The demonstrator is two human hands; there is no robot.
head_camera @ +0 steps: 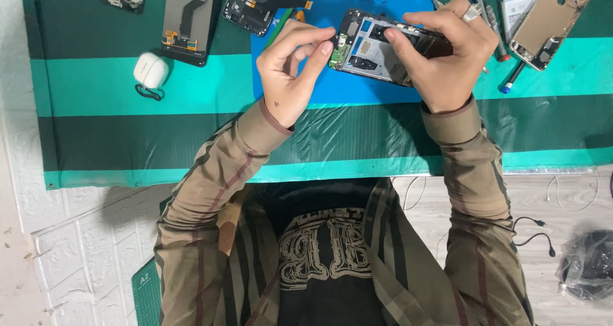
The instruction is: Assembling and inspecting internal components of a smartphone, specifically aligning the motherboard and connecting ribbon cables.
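Nearest the camera, two striped sleeves reach onto a green banded mat point(96, 134) and a blue work pad point(357, 93). Above the pad, the right hand point(447, 51) is clamped round the right end of an opened phone frame point(377, 48), thumb across its inner face. The left hand point(290, 70) pinches thumb and forefinger together at the frame's left edge, by a small green board; whether anything is between them cannot be told. A white earbud case point(151, 69) lies well left. Beyond, a screen panel point(188, 19) and another stripped phone point(549, 22) lie apart.
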